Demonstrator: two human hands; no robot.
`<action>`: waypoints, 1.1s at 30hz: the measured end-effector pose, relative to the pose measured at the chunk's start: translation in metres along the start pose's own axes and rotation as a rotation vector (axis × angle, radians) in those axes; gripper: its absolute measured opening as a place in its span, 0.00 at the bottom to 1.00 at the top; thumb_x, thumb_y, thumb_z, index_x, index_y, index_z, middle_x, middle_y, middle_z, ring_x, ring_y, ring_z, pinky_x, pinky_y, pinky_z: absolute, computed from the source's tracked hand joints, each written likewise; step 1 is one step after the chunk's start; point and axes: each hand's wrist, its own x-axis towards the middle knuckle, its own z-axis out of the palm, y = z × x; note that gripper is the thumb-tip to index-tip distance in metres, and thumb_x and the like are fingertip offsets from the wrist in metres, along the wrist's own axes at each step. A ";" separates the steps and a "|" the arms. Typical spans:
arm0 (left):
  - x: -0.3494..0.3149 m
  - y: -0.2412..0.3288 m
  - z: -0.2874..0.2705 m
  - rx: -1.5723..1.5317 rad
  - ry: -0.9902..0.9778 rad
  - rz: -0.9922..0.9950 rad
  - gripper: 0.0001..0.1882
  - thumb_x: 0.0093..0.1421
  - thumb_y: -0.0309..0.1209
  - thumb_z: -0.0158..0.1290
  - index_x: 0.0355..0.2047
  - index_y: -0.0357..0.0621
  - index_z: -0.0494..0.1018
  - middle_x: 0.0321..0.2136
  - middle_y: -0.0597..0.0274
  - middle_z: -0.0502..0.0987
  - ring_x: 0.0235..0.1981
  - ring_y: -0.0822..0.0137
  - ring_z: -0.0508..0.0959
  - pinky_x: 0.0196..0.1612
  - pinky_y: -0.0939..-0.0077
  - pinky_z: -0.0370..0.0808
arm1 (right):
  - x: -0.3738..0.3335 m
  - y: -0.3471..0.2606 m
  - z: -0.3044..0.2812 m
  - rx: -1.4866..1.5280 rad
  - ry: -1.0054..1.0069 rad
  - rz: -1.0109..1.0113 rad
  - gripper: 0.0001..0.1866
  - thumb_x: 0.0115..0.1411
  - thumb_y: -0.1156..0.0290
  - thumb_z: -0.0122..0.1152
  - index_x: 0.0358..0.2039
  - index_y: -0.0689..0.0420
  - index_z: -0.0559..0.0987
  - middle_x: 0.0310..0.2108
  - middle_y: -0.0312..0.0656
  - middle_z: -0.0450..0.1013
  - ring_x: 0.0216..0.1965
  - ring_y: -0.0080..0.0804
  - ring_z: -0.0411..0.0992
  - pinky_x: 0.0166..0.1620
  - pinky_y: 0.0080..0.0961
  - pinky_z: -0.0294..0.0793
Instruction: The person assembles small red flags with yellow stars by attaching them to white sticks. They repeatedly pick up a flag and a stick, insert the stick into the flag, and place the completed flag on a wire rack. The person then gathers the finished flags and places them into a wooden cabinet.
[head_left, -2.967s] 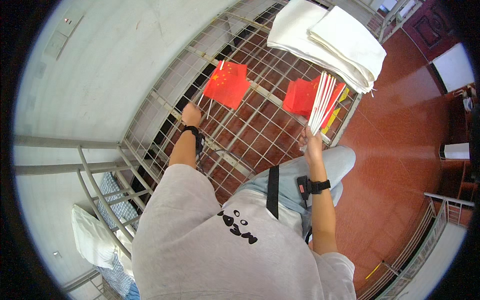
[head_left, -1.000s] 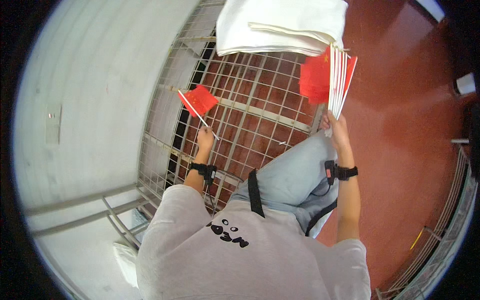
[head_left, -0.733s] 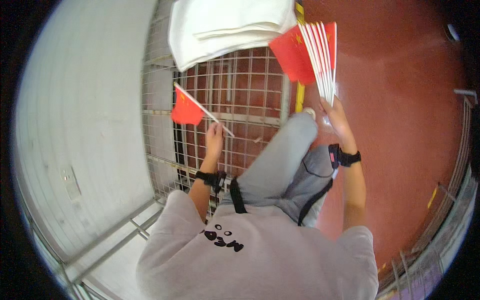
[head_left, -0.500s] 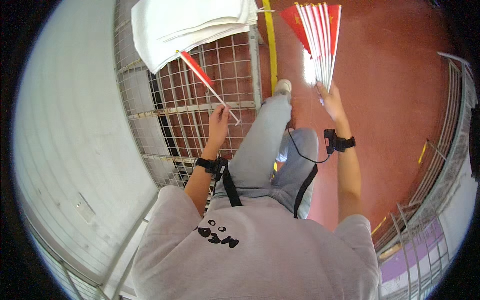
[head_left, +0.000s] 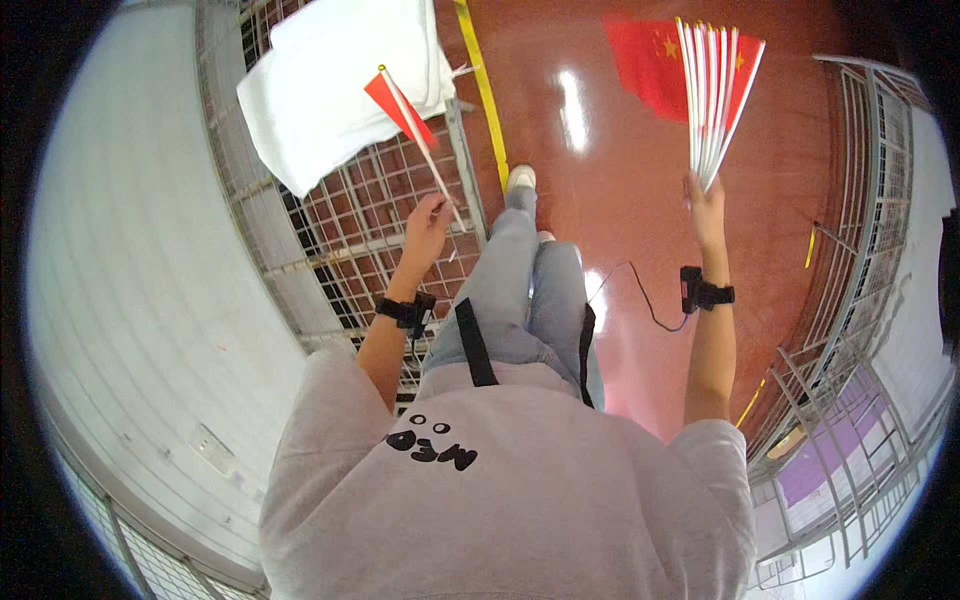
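Pinched near its lower end, a single small red hand flag (head_left: 410,118) on a white stick is in my left hand (head_left: 428,235); it tilts up and to the left over the wire mesh. My right hand (head_left: 708,215) grips the lower ends of several flag sticks (head_left: 712,100), which fan out slightly at the top. Their red cloth (head_left: 645,65) with yellow stars spreads to the left of the sticks. The two hands are well apart, the right one over the red floor.
White sheets (head_left: 345,85) lie stacked on a wire mesh rack (head_left: 350,210) at the left. A yellow line (head_left: 485,90) runs along the reddish floor (head_left: 600,190) beside it. Metal railings (head_left: 860,230) curve along the right, and a pale wall (head_left: 130,250) stands at the far left.
My right hand has moved right with the bunch of flags, whose cloth now spreads wider. The single flag in my left hand stands more upright. The view has shifted, and my legs have moved.
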 end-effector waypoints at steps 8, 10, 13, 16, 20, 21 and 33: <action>0.062 0.157 0.041 -0.136 -0.252 0.107 0.11 0.61 0.33 0.44 0.34 0.39 0.73 0.25 0.66 0.73 0.27 0.75 0.70 0.33 0.78 0.69 | -0.015 -0.036 -0.011 0.324 0.071 0.159 0.10 0.61 0.65 0.48 0.33 0.60 0.70 0.18 0.33 0.65 0.16 0.18 0.62 0.17 0.18 0.62; 0.085 0.194 0.055 -0.171 -0.298 0.107 0.12 0.62 0.34 0.43 0.35 0.39 0.73 0.27 0.67 0.73 0.29 0.75 0.70 0.35 0.79 0.69 | 0.007 -0.106 -0.003 0.549 0.012 0.226 0.09 0.62 0.69 0.46 0.29 0.60 0.70 0.19 0.34 0.66 0.19 0.20 0.64 0.23 0.18 0.65; 0.140 0.243 0.076 -0.240 -0.376 0.232 0.12 0.62 0.34 0.43 0.35 0.40 0.73 0.27 0.67 0.73 0.29 0.76 0.71 0.35 0.79 0.69 | 0.080 -0.139 0.003 0.667 -0.159 0.074 0.06 0.61 0.71 0.46 0.30 0.59 0.69 0.22 0.35 0.67 0.22 0.21 0.66 0.25 0.20 0.67; 0.202 0.290 0.100 -0.165 -0.400 0.275 0.10 0.61 0.32 0.45 0.33 0.38 0.72 0.25 0.68 0.73 0.27 0.76 0.70 0.32 0.80 0.68 | 0.152 -0.168 -0.008 0.608 -0.160 0.150 0.06 0.60 0.71 0.46 0.29 0.59 0.70 0.22 0.36 0.67 0.21 0.22 0.66 0.25 0.19 0.66; 0.270 0.359 0.112 -0.200 -0.314 0.278 0.13 0.62 0.35 0.44 0.34 0.38 0.72 0.26 0.67 0.72 0.27 0.75 0.70 0.32 0.81 0.68 | 0.233 -0.226 -0.039 0.693 -0.381 0.113 0.07 0.60 0.71 0.46 0.33 0.60 0.71 0.22 0.37 0.69 0.20 0.25 0.68 0.22 0.22 0.69; 0.274 0.383 0.117 -0.268 -0.278 0.281 0.13 0.62 0.35 0.44 0.34 0.37 0.71 0.26 0.67 0.72 0.26 0.75 0.70 0.32 0.82 0.68 | 0.246 -0.236 -0.045 0.668 -0.396 0.108 0.08 0.60 0.71 0.45 0.35 0.61 0.71 0.21 0.37 0.69 0.20 0.26 0.69 0.21 0.22 0.69; 0.480 0.477 0.114 -0.412 -0.134 0.354 0.12 0.63 0.33 0.42 0.28 0.38 0.69 0.20 0.69 0.67 0.22 0.76 0.68 0.27 0.81 0.66 | 0.457 -0.348 -0.090 0.548 -0.655 0.170 0.10 0.63 0.67 0.41 0.35 0.59 0.69 0.24 0.38 0.69 0.22 0.25 0.69 0.23 0.21 0.69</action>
